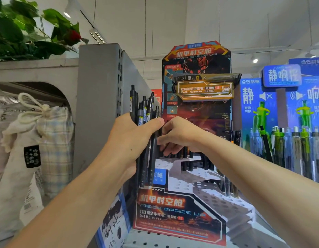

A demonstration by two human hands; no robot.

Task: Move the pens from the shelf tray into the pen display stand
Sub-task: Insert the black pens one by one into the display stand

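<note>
Clearly the risk in the head view sits in the left hand (135, 138), which grips a loose bundle of black pens (146, 133) upright, thumb across the front, just left of the pen display stand (180, 217). My guess is that as the right hand draws one pen out, the clamp may slacken and the others slide down or fan apart, falling onto the shelf below the stand. The right hand (180, 136) reaches in from the right with its fingers curled against the bundle's right edge and over the stand's upper tier; it seems to be pinching a pen, though I cannot tell for certain. A second hazard is that this hand may knock the black pens already standing (186, 158) in the back holes of the stand. Many holes on the lower white steps remain unfilled. The shelf tray itself is not visible. Writing on the stand's front panel reads "MECH SPACE" with large Chinese characters above it, and a model code that looks like "DS-0185" with "0.5"; the header card behind carries the same title. Right of the stand, blue display cards (282, 97) show large Chinese characters above green and clear pens.
</note>
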